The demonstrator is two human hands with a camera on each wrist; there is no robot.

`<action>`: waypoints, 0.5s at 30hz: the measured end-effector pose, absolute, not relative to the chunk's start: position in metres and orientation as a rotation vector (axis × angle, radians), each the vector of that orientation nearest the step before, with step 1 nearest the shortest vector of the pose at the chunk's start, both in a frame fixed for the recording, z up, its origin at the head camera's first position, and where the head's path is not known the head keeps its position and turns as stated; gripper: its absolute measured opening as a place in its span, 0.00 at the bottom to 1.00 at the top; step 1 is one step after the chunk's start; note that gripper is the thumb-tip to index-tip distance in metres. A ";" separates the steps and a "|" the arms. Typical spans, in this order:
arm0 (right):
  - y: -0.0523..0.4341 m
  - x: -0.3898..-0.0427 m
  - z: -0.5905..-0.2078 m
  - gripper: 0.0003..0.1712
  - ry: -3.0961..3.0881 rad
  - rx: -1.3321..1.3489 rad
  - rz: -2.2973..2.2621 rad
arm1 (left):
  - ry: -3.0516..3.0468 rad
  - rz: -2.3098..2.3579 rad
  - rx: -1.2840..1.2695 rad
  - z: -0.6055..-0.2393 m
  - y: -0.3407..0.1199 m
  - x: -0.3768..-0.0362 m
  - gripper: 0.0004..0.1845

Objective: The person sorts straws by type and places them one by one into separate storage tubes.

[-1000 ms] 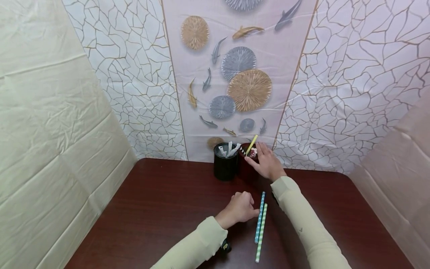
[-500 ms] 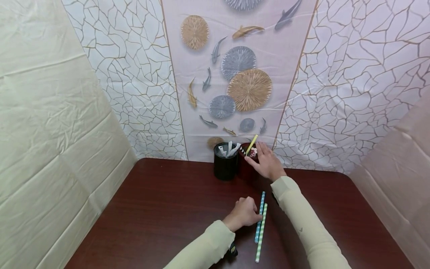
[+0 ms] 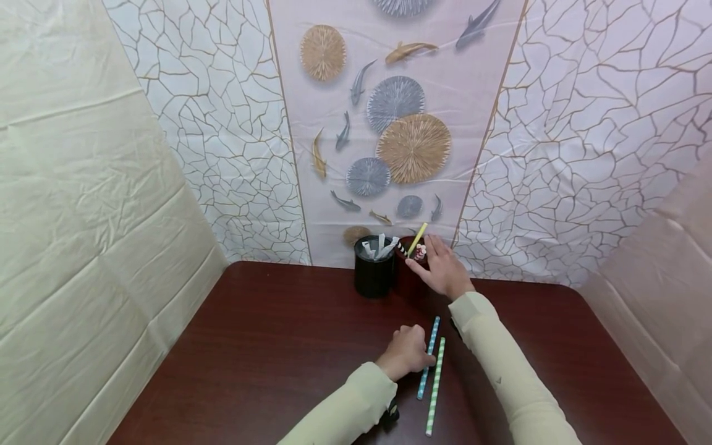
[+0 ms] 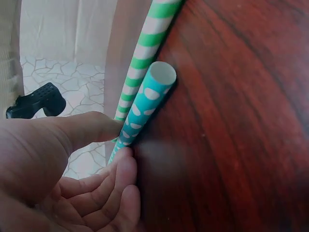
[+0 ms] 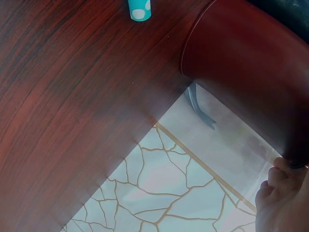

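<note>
My left hand (image 3: 407,351) pinches a blue paper straw with white dots (image 3: 422,384) between thumb and fingers, low over the dark wood table. Beside it lies a green-and-white striped paper straw (image 3: 436,388). In the left wrist view, the blue straw's open end (image 4: 163,73) points toward the camera. At the back, my right hand (image 3: 443,272) holds the side of a dark red cup (image 3: 406,281), thumb at the near rim and fingers along the right. Inside that cup stand a yellow straw (image 3: 417,241), a black-and-white striped straw (image 3: 402,249) and red-and-white straws (image 3: 421,252).
A black cup (image 3: 373,276) with white paper-like strips (image 3: 381,246) stands against the red cup's left side. Behind the table (image 3: 278,346) hangs a patterned cloth (image 3: 334,123). Pale fabric walls (image 3: 83,216) flank both sides.
My left hand has moved slightly right and down onto the blue straw. The straw's near end has swung left, away from the green one. My right hand has stayed at the red cup.
</note>
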State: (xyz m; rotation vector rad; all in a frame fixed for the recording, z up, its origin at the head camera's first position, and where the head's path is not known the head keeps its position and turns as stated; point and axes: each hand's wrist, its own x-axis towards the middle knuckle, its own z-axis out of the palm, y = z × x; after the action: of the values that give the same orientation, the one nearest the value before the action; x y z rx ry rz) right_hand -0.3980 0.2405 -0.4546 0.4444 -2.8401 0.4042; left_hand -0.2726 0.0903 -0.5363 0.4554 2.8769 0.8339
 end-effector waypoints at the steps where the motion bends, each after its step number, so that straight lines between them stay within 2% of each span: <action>1: 0.240 -0.398 -0.455 0.57 -2.840 0.446 0.405 | 2.885 0.819 0.443 -0.534 0.091 -0.271 0.23; 9: 0.239 -0.397 -0.454 0.57 -2.856 0.438 0.401 | 2.810 0.812 0.404 -0.512 0.090 -0.268 0.20; 15: 0.239 -0.396 -0.453 0.57 -2.865 0.440 0.396 | 2.695 0.918 0.336 -0.517 0.081 -0.279 0.21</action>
State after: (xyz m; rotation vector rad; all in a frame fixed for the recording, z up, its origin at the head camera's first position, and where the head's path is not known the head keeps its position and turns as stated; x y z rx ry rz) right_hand -0.3960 0.2395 -0.4527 0.4402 -2.8648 0.3960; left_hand -0.2794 0.0806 -0.5170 0.3360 2.6950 0.9184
